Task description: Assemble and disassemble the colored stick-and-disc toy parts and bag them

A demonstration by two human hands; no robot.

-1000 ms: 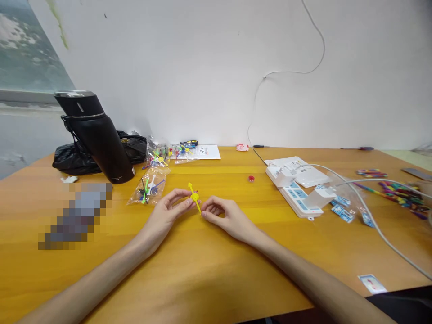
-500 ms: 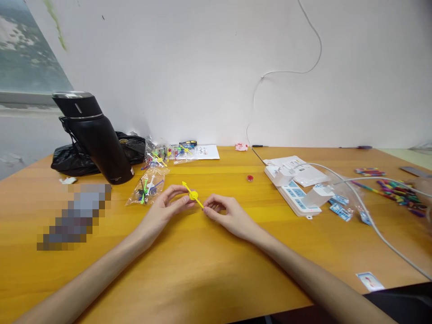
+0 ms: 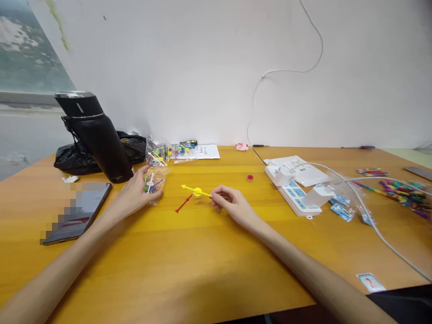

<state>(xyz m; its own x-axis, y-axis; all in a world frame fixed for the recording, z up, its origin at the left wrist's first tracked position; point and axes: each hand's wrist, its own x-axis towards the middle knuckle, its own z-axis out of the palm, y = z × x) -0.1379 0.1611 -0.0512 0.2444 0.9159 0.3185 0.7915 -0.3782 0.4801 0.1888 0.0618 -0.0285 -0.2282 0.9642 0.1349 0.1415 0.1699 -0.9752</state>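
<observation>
My right hand [image 3: 229, 202] pinches the tail end of a yellow spinner arrow [image 3: 197, 192]. The arrow is held above the table, its pointed tip to the left and a round hub at its middle. Just below it is a thin red spinner arrow [image 3: 184, 203], its upper end partly hidden by the yellow one. My left hand [image 3: 138, 186] is at a clear plastic bag [image 3: 157, 182] of green, white and blue spinner arrows, thumb and fingers spread on either side of it. Whether it presses the bag is unclear.
Behind the bag lie more bagged coloured arrows [image 3: 158, 157]. A black thermos [image 3: 101, 139] and a phone [image 3: 84, 220] are at left. A small red disc [image 3: 250, 178] lies beyond my right hand. A power strip [image 3: 297, 198] with white cables and several coloured pieces [image 3: 401, 191] are at right.
My left hand has let go of the yellow arrow and moved left to the plastic bag. The yellow arrow has turned flatter in my right hand, and the red arrow now shows.
</observation>
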